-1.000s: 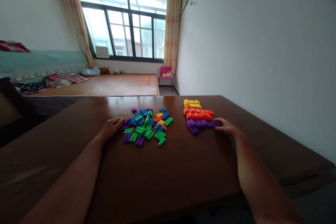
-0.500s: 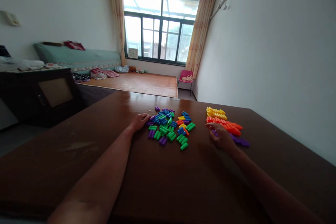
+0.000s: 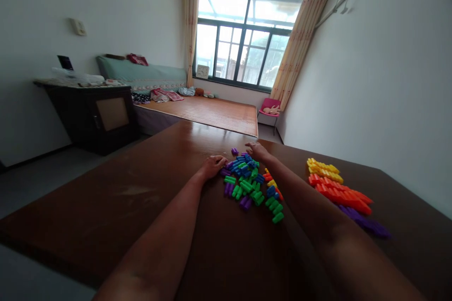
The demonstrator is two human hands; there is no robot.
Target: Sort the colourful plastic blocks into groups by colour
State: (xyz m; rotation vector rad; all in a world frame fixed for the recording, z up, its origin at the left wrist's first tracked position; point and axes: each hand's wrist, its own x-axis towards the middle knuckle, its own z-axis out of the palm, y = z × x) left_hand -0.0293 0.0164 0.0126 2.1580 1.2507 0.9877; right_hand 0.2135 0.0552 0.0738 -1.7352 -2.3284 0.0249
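Green, blue and purple plastic pieces lie in a loose pile (image 3: pixel 247 179) on the brown table (image 3: pixel 148 197). At the pile's left edge rests my left hand (image 3: pixel 213 166), fingers loosely spread beside the purple pieces. My right hand (image 3: pixel 258 151) hovers over the pile's far side, fingers reaching left, with nothing visible in them. Its forearm covers part of the pile's right side. Farther right are rows of yellow pieces (image 3: pixel 323 170), orange pieces (image 3: pixel 339 193) and purple pieces (image 3: pixel 365 222).
Beyond the table stand a low bed with a mat (image 3: pixel 219 110), a pink chair (image 3: pixel 270 107) and a dark cabinet (image 3: pixel 111 113) at the left. A window (image 3: pixel 247 33) with curtains fills the back.
My right hand has moved left from the sorted rows to the far side of the pile. My left hand stays at the pile's left edge. The view has turned left and tilted.
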